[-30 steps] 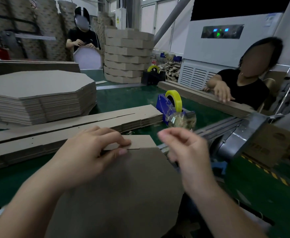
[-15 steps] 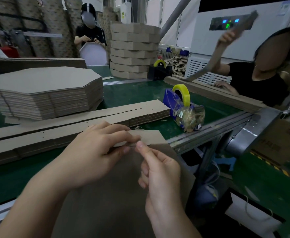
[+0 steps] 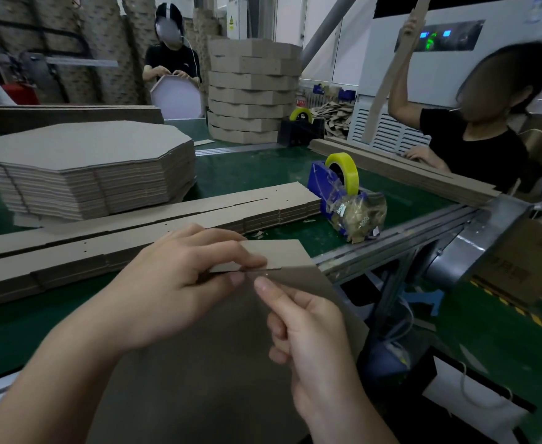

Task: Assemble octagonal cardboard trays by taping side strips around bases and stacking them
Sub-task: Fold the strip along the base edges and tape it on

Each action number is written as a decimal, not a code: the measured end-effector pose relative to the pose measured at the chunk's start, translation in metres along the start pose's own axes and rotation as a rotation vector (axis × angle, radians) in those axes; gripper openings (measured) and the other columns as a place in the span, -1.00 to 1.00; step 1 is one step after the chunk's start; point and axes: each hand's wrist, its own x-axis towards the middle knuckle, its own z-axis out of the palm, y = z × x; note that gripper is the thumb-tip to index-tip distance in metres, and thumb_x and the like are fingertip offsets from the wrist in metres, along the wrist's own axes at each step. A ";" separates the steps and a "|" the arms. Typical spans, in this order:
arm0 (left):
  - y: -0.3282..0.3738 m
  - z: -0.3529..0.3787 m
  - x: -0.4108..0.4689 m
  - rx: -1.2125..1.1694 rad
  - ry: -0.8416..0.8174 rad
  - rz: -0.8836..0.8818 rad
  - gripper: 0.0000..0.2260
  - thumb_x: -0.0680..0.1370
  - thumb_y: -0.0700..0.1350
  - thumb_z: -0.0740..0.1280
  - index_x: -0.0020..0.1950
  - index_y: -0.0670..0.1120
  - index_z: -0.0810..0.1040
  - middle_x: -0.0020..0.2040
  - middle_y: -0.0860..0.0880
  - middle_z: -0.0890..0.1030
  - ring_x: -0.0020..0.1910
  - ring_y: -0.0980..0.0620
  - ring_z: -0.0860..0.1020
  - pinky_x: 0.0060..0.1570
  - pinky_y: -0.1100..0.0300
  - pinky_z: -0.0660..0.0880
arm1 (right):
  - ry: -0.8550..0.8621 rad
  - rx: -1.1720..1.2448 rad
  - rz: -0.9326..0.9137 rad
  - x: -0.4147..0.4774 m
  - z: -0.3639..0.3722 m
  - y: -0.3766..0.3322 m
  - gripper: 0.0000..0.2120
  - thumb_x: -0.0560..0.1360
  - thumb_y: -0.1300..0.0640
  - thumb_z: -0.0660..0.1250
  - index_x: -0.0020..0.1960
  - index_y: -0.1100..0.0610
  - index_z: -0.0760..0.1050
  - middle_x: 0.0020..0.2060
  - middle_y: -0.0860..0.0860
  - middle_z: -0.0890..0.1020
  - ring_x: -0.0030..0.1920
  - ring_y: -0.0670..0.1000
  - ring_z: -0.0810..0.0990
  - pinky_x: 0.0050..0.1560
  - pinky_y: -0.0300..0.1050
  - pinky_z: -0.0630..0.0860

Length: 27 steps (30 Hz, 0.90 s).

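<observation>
Head view: the left hand [image 3: 179, 283] pinched the end of a side strip [image 3: 276, 254] against the top edge of the octagonal base [image 3: 218, 363], which stood tilted in the lower middle of the frame and leaned on the near desk edge. The right hand [image 3: 308, 328] had its fingers curled and its thumb tip on the base just below the seam. Whether clear tape lay under that thumb could not be made out.

The step looked like fixing the strip's end to the base. To do it well, the pinch should probably keep the strip flush along the edge, with no gap at the notch. The thumb should rub outward from the seam so that any tape beds flat without wrinkles.

Just beyond the hands, flat strips [image 3: 135, 232] lay piled across the green desk [image 3: 256, 168]. A blue tape dispenser [image 3: 337, 184] with a yellow roll stood at centre right. A stack of bases [image 3: 87, 161] sat at the upper left, and finished trays [image 3: 250, 91] were stacked at the upper centre. Two other people were working, one at the top centre and one at the upper right, who was lifting a strip.
</observation>
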 end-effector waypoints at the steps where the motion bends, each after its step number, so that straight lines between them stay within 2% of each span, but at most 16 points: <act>1: 0.001 0.000 0.000 -0.025 -0.004 -0.011 -0.63 0.42 0.30 0.07 0.09 0.35 0.56 0.17 0.37 0.48 0.24 0.23 0.39 0.21 0.05 0.38 | -0.005 -0.001 -0.004 -0.001 -0.001 0.000 -0.84 0.44 0.14 0.45 -0.32 0.10 0.68 -0.59 -0.06 0.29 -0.60 -0.14 0.17 -0.59 -0.30 0.09; 3: 0.004 0.000 0.002 -0.050 0.011 -0.033 -0.61 0.41 0.33 0.05 0.03 0.32 0.60 0.08 0.36 0.53 0.19 0.23 0.43 0.18 0.05 0.40 | -0.015 0.000 -0.023 -0.002 0.000 0.002 -0.82 0.45 0.15 0.44 -0.32 0.10 0.68 -0.59 -0.07 0.26 -0.59 -0.14 0.15 -0.58 -0.29 0.07; 5: 0.009 0.003 0.005 0.007 0.066 -0.067 -0.63 0.44 0.36 0.09 -0.09 0.24 0.60 -0.13 0.29 0.57 0.01 0.20 0.49 0.00 0.10 0.42 | -0.028 -0.007 -0.039 -0.004 0.002 0.003 -0.81 0.46 0.15 0.43 -0.32 0.09 0.69 -0.59 -0.07 0.24 -0.59 -0.14 0.13 -0.58 -0.28 0.06; 7: 0.016 0.008 0.006 0.117 0.152 -0.095 -0.69 0.44 0.33 0.15 -0.25 0.17 0.53 -0.40 0.18 0.48 -0.24 0.19 0.44 -0.22 0.21 0.30 | -0.038 -0.018 -0.043 -0.005 0.003 0.003 -0.81 0.47 0.15 0.42 -0.31 0.07 0.70 -0.60 -0.07 0.24 -0.59 -0.14 0.12 -0.57 -0.27 0.06; 9: 0.022 0.013 0.007 0.181 0.197 -0.099 -0.74 0.41 0.28 0.19 -0.28 0.15 0.51 -0.49 0.15 0.36 -0.31 0.15 0.39 -0.29 0.19 0.26 | -0.035 -0.038 -0.041 -0.004 0.000 0.005 -0.79 0.47 0.14 0.41 -0.33 0.07 0.68 -0.61 -0.07 0.24 -0.60 -0.13 0.13 -0.58 -0.27 0.08; 13: 0.018 0.017 0.006 0.189 0.226 -0.065 -0.79 0.41 0.23 0.26 -0.24 0.14 0.56 -0.43 0.31 0.37 -0.18 0.05 0.47 -0.32 0.15 0.36 | -0.042 -0.243 0.100 -0.005 -0.008 0.021 -0.75 0.46 0.05 0.42 -0.30 0.20 0.63 -0.64 -0.04 0.35 -0.64 -0.10 0.20 -0.59 -0.28 0.13; 15: 0.015 0.016 0.002 0.220 0.235 -0.044 -0.82 0.41 0.22 0.29 -0.19 0.16 0.59 -0.30 0.38 0.46 -0.11 0.03 0.53 -0.32 0.14 0.40 | -0.036 -0.247 0.067 -0.010 -0.011 0.028 -0.71 0.43 -0.01 0.46 -0.34 0.18 0.64 -0.65 -0.01 0.36 -0.65 -0.09 0.21 -0.60 -0.28 0.13; 16: 0.014 0.015 0.000 0.243 0.242 -0.037 -0.82 0.41 0.22 0.30 -0.15 0.17 0.60 -0.20 0.35 0.53 -0.08 0.02 0.55 -0.32 0.13 0.43 | -0.001 -0.213 -0.048 -0.011 -0.013 0.027 -0.70 0.40 -0.05 0.48 -0.37 0.15 0.63 -0.65 -0.03 0.35 -0.64 -0.10 0.22 -0.60 -0.29 0.14; 18: 0.012 0.014 -0.003 0.310 0.199 -0.030 -0.76 0.42 0.24 0.28 -0.03 0.19 0.62 -0.03 0.27 0.61 -0.01 0.01 0.55 -0.28 0.10 0.49 | 0.144 -0.208 -0.431 -0.005 -0.022 0.021 -0.78 0.38 -0.10 0.41 -0.32 0.02 0.64 -0.56 -0.09 0.43 -0.55 -0.16 0.34 -0.51 -0.35 0.25; 20: 0.012 0.012 -0.006 0.354 0.139 -0.054 -0.69 0.41 0.26 0.26 0.09 0.25 0.59 0.08 0.23 0.59 0.08 0.03 0.53 -0.22 0.12 0.48 | 0.239 -0.401 -0.745 0.004 -0.026 0.006 -0.88 0.45 -0.04 0.34 -0.08 -0.18 0.65 -0.29 -0.16 0.51 -0.31 -0.15 0.49 -0.29 -0.39 0.37; 21: 0.013 0.011 -0.007 0.365 0.122 -0.065 -0.66 0.40 0.26 0.29 0.15 0.29 0.56 0.12 0.22 0.57 0.12 0.04 0.51 -0.20 0.13 0.46 | 0.245 -0.523 -0.807 0.010 -0.027 0.002 -0.80 0.49 0.01 0.34 0.08 -0.21 0.60 -0.19 -0.17 0.47 -0.20 -0.13 0.49 -0.18 -0.34 0.40; 22: 0.014 0.009 -0.008 0.374 0.096 -0.077 -0.62 0.38 0.26 0.33 0.20 0.32 0.52 0.14 0.20 0.55 0.15 0.04 0.50 -0.17 0.12 0.46 | 0.230 -0.604 -0.831 0.015 -0.027 -0.001 -0.75 0.52 0.05 0.33 0.18 -0.16 0.57 -0.14 -0.16 0.43 -0.13 -0.10 0.48 -0.10 -0.26 0.42; 24: 0.016 0.006 -0.013 0.416 0.023 -0.102 -0.49 0.38 0.27 0.37 0.31 0.39 0.39 0.19 0.17 0.50 0.19 0.03 0.46 -0.07 0.08 0.48 | 0.203 -0.687 -0.865 0.018 -0.026 -0.002 -0.72 0.54 0.07 0.30 0.24 -0.03 0.57 -0.11 -0.12 0.40 -0.06 -0.04 0.47 -0.05 -0.15 0.44; 26: 0.020 0.002 -0.014 0.466 0.010 -0.082 -0.48 0.42 0.35 0.25 0.38 0.41 0.29 0.20 0.15 0.49 0.19 0.02 0.46 0.04 0.09 0.46 | 0.179 -0.718 -0.906 0.016 -0.025 -0.001 -0.69 0.53 0.02 0.28 0.24 0.02 0.58 -0.11 -0.10 0.40 -0.07 -0.03 0.47 -0.09 -0.21 0.44; 27: 0.025 0.001 -0.013 0.476 0.023 -0.067 -0.49 0.43 0.39 0.15 0.38 0.38 0.31 0.17 0.14 0.51 0.16 0.02 0.49 0.03 0.12 0.44 | 0.145 -0.711 -0.916 0.014 -0.024 -0.003 -0.69 0.53 -0.01 0.28 0.23 0.01 0.59 -0.12 -0.10 0.41 -0.08 -0.04 0.48 -0.12 -0.26 0.42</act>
